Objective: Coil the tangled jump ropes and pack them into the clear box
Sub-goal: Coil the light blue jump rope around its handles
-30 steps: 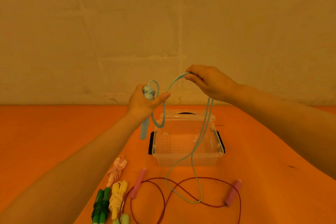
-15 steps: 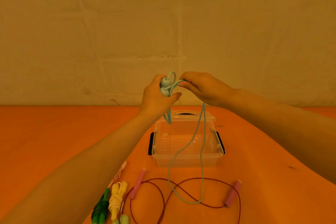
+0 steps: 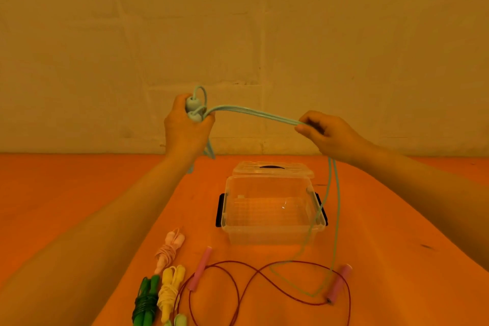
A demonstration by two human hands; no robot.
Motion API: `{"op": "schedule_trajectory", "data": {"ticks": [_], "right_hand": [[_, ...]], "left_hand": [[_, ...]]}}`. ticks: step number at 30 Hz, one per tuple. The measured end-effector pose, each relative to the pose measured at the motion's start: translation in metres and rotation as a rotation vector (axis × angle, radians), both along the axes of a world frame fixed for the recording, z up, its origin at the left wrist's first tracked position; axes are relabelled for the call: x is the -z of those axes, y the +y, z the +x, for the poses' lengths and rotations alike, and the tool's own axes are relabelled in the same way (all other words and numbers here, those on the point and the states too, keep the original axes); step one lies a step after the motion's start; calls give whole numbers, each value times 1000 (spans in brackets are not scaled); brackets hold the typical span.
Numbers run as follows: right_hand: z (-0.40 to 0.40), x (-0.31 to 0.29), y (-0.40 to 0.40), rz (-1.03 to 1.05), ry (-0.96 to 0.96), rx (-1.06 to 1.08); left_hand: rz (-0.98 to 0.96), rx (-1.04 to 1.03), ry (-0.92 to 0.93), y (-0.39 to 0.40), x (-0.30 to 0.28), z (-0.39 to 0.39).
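Pale-blue cord runs doubled between our hands: our left hand (image 3: 186, 128) grips both handles of the light blue jump rope (image 3: 254, 112) together, while our right hand (image 3: 326, 133) pinches the strands, drawing them taut enough, we judge, to measure out the next loop. The slack drops past the clear box (image 3: 272, 209) and trails onto the orange table (image 3: 397, 246), crossing the loose maroon rope with pink handles (image 3: 267, 286). The box is thin, glossy plastic, open and empty, with its lid (image 3: 272, 168) behind it. Near our left forearm lie coiled bundles: pink (image 3: 169, 249), yellow (image 3: 169, 288) and green (image 3: 145, 302), wrapped tight round their handles.
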State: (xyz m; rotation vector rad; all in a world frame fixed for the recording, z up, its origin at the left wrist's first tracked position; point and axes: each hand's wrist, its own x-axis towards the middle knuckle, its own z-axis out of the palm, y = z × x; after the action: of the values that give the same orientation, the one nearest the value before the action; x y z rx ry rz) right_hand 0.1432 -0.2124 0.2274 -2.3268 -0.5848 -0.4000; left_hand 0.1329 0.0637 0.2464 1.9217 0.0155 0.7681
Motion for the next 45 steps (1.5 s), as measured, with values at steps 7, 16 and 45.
{"op": "schedule_trajectory", "data": {"ticks": [7,16,45], "right_hand": [[5,-30,17,-182,-487,27],[6,-28,49,-504,-639,-58],[-4,54,32,-826,535,32]], "left_hand": [[168,55,-15,-4,9,1],[367,77,-58,-21,30,-1],[273,291,325,-15,75,-23]]}}
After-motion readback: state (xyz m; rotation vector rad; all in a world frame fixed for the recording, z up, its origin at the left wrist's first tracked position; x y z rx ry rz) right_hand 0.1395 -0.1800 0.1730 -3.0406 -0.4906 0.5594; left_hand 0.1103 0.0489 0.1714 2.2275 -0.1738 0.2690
